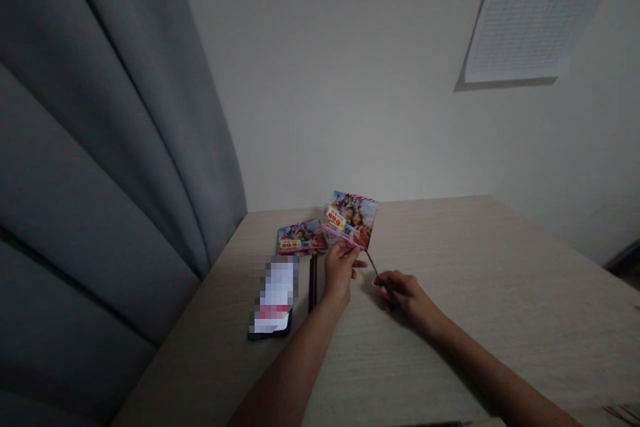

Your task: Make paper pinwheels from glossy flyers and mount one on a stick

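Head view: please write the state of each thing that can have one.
Raised card: held up, tilted.
Left hand: closed on the card's lower edge.
Thin tool: held, tip at the card's lower edge.
Right hand: closed around the tool.
Other cards: lying on the table.
Phone: lying on the table, screen lit.
Dark sticks: lying side by side.
Curtain: hanging in folds.
Printed sheet: hung on the wall.
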{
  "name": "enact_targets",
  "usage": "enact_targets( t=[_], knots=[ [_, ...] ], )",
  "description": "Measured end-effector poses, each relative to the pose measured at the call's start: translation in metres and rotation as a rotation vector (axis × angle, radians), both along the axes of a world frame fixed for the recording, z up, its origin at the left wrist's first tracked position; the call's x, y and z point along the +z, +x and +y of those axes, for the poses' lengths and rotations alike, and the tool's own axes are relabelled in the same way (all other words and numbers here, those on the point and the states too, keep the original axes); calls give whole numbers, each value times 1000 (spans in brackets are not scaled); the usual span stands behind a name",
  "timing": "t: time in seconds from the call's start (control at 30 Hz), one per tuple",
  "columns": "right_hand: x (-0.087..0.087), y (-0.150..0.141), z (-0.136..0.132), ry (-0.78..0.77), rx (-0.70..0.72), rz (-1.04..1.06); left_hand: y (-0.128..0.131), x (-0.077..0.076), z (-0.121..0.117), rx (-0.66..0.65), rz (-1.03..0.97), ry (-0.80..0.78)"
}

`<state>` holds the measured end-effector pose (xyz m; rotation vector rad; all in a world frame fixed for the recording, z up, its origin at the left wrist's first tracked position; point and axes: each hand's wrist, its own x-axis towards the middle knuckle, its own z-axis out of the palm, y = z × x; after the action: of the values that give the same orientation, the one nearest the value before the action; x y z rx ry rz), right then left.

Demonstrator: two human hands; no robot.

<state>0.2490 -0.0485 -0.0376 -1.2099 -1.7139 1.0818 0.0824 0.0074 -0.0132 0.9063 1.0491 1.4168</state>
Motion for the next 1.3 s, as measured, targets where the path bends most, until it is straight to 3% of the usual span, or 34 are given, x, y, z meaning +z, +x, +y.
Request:
enact_targets(
  t=[1.3],
  knots=[
    [7, -6, -3, -82, 29, 138, -2, 3, 0, -9, -34, -2]
  ],
)
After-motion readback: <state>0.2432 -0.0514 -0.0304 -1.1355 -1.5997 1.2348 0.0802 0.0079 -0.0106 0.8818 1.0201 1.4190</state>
